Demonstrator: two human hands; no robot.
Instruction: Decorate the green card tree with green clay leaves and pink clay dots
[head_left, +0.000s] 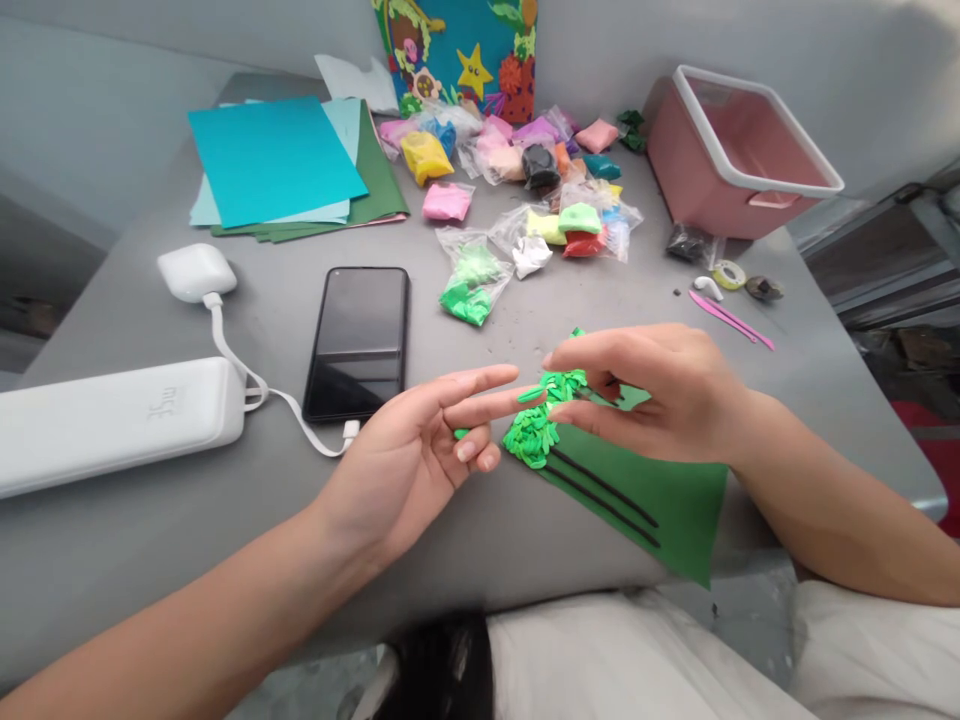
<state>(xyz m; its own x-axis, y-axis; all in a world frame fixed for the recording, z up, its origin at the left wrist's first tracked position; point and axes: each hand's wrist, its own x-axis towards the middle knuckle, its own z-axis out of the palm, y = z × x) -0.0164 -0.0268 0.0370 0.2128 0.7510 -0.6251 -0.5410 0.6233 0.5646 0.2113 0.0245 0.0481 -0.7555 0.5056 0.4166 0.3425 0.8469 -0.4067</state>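
Green clay sliver: lies on an outstretched fingertip of the left hand, at 9 o'clock from the right hand.
Sliver's long axis: runs close to 3-to-9 o'clock, tipping slightly toward 2, in line with the gap at the front of the right hand.
Nearer hand: left, in contact; right just beside at 3 o'clock, apparently not touching.
Key relation, as judged: from sliver to right-hand gap, short and nearly straight along 3 o'clock.
Left hand: half open, palm upward, bearing the sliver without a visible pinch; lower digits curled beside a second green clay bit; cannot tell if gripping that bit.
Right hand: released at the front, with two digits parted and nothing seen between; rest curled behind, contents hidden.
Green clay leaf cluster: near the sliver at 5 o'clock, partly behind the right hand; heaped at the 10 o'clock end of a dark green sheet.
Black strips: extend from the cluster toward 4 o'clock, side by side, apart.
Bag of green clay: at 11 o'clock from the sliver.
Smartphone: between 9 and 10 o'clock, beyond the left hand.
Pink modelling tools: between 2 and 3 o'clock, well apart.
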